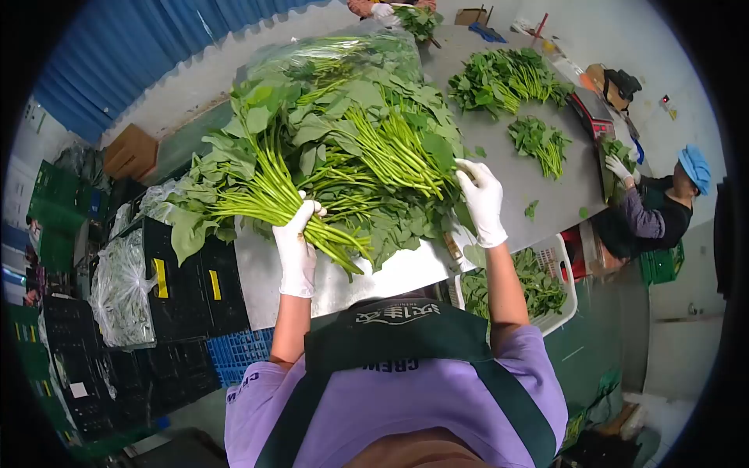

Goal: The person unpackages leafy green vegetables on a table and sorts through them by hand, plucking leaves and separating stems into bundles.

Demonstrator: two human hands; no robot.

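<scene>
My left hand (296, 238), in a white glove, is wrapped round the light green stems of a bunch of leafy greens (269, 183). The bunch is held tilted, its broad leaves to the upper left and its cut stem ends to the lower right. My right hand (484, 204), gloved too, is at the right edge of a large pile of leafy greens (367, 144). Its fingers look loosely curved and partly apart beside the leaves, with nothing visible held. More stems lie bundled on top of the pile.
The metal table (503, 144) bears smaller bunches of greens (542, 146) and a red scale (591, 113). A white basket of leaves (573, 288) stands at right, black crates (195, 281) at left. A co-worker (651, 207) handles greens at the right; another person (390, 9) is at the far end.
</scene>
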